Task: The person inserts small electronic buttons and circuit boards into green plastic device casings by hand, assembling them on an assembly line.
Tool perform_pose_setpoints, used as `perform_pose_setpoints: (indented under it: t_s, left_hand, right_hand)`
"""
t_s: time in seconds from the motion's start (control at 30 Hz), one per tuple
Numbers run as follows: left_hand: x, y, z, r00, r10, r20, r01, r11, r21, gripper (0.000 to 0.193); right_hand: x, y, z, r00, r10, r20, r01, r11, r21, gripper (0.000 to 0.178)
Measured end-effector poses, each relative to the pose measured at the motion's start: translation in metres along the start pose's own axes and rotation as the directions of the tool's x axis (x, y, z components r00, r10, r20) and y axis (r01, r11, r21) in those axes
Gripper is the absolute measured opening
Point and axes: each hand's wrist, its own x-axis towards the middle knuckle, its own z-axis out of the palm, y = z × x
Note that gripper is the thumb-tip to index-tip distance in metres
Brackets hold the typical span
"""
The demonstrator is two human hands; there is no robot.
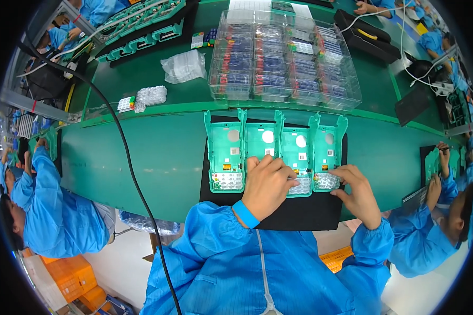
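Several green plastic device housings stand side by side on a black mat (pixel 305 215). A whitish translucent keypad (pixel 228 181) lies in the lower part of the leftmost housing (pixel 226 139). My left hand (pixel 268 186) covers the lower half of the second housing (pixel 261 137). Its fingers are curled, with thumb and forefinger at the third housing's keypad (pixel 301 186); what they grip is hidden. At the rightmost housing (pixel 328 137), my right hand (pixel 358 193) holds the right edge of its keypad (pixel 327 181) with thumb and fingers.
Beyond the housings is a clear plastic tray (pixel 218 89) packed with blue, red and white parts. Bubble wrap (pixel 184 67) and a wrapped keypad stack (pixel 151 97) lie to its left. A black cable (pixel 122 128) hangs across the left side. Co-workers in blue sit on both sides.
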Motion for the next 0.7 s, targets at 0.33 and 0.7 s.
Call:
perform_pose_setpoints:
  t_s: [0.33,0.7]
  left_hand:
    - [0.012,0.022,-0.006,0.977,0.168,0.134,-0.198,0.944,0.264,0.006]
    - [0.006,0.013,-0.002,0.974,0.171,0.146,-0.195,0.966,0.169,0.005]
  right_hand:
    - [0.018,0.001,-0.003,0.994,-0.108,-0.015,0.105,0.987,-0.123,0.031]
    - [-0.015,-0.019,0.015,0.971,-0.215,-0.102,0.177,0.938,-0.297,0.038]
